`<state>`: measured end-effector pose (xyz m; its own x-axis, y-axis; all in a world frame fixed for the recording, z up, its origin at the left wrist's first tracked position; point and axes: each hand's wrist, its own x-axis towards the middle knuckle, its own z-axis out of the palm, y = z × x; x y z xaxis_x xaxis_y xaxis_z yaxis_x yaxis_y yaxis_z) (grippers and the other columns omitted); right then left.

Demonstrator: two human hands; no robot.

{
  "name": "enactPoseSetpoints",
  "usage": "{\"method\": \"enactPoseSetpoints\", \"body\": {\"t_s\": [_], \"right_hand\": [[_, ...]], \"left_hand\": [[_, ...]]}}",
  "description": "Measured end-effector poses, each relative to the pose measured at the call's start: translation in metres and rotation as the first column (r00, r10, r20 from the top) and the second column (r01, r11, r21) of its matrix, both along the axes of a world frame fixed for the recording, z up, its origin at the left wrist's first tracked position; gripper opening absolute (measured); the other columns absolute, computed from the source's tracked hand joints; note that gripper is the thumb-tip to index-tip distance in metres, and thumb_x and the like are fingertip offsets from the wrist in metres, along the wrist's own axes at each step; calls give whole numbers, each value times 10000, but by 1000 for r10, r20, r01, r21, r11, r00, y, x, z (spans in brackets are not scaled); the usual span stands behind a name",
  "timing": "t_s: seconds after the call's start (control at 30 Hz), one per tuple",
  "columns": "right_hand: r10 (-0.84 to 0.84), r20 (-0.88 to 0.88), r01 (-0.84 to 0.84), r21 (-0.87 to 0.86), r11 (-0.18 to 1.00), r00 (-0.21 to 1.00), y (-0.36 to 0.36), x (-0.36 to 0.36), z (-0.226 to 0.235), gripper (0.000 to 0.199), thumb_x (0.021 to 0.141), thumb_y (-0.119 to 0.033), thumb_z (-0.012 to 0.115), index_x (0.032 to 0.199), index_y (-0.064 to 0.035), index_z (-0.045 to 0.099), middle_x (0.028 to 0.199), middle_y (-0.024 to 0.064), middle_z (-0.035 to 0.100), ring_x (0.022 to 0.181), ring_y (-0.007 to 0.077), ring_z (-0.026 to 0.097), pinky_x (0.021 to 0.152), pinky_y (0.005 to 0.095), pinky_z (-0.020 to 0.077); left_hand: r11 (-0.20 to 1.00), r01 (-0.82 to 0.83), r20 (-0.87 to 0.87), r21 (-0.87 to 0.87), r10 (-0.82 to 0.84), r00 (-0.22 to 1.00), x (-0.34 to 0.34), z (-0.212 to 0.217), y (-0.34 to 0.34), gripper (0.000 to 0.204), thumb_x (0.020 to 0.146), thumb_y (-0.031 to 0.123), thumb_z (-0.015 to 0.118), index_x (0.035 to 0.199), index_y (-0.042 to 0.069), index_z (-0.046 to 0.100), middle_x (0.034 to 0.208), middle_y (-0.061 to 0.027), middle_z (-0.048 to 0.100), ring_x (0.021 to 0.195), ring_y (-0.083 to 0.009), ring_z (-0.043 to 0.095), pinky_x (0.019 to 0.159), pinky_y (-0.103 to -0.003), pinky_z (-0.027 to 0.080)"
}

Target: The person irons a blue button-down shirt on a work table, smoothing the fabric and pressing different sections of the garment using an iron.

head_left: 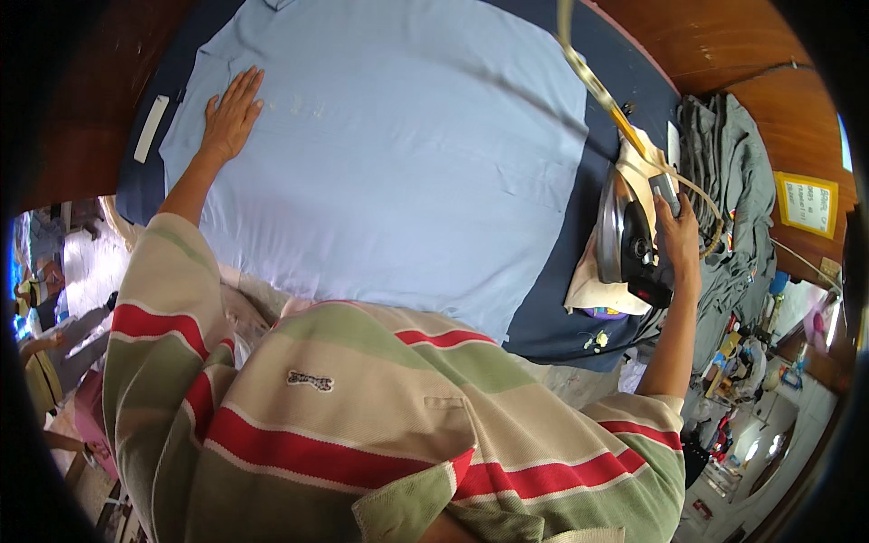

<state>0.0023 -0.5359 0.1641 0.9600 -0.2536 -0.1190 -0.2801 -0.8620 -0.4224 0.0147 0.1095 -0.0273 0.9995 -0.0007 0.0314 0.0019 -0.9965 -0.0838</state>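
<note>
Two hands work at opposite ends of a padded ironing table covered in dark blue cloth [543, 317]. The right hand [677, 237] is wrapped around the black handle of a metal-soled electric iron [625, 237], which stands tipped up on its heel with the shiny soleplate facing the garment. Under the iron lies a cream folded cloth pad [593, 285], and from its top a yellowish braided cord [597, 86] runs up and away toward the far edge of the view, looping once beside the wrist. Just outward of that grip, on the far side from the garment, hangs a heap of grey-green folded clothes [733, 172] at the table's end.

Inward from the iron, a pale blue cotton shirt [398, 154] is spread flat over most of the table, reaching from near the person's body to the far rim. The left hand [232, 116] lies on it palm down, fingers stretched open and flat, holding nothing, pressing the cloth near its left edge. Just beyond that hand, on the dark blue cover, sits a small white flat strip [151, 128]. Nothing lies on the shirt between the two hands. The person's striped beige, green and red polo shirt [362, 425] fills the near view.
</note>
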Motion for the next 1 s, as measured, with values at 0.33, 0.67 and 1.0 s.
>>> {"method": "enactPoseSetpoints", "body": {"t_s": [0.33, 0.67, 1.0], "right_hand": [[342, 383, 55, -731, 680, 858, -31, 32, -51, 534, 804, -415, 590, 1273, -194, 465, 1268, 166, 482, 1097, 374, 494, 921, 455, 373], [275, 76, -218, -425, 878, 958, 101, 5, -177, 640, 860, -559, 409, 1400, -229, 315, 1468, 138, 221, 1347, 361, 182, 1052, 561, 116], [370, 116, -279, -465, 840, 922, 118, 5, -167, 683, 824, -572, 474, 1389, -216, 333, 1459, 148, 233, 1348, 348, 188, 1039, 575, 120]], "left_hand": [[1000, -19, -168, -7, 18, 986, 2, 22, -4, 517, 947, 376, 285, 1439, 247, 191, 1501, 41, 169, 1375, -147, 157, 1064, -522, 127], [999, 23, 29, -50, -21, 999, 19, -3, 9, 496, 955, 387, 272, 1433, 271, 206, 1497, 41, 181, 1374, -150, 162, 1064, -516, 150], [997, 9, 22, 81, -11, 1000, 15, 14, 1, 507, 944, 357, 341, 1427, 247, 234, 1495, 19, 195, 1370, -167, 185, 1036, -548, 170]]}}
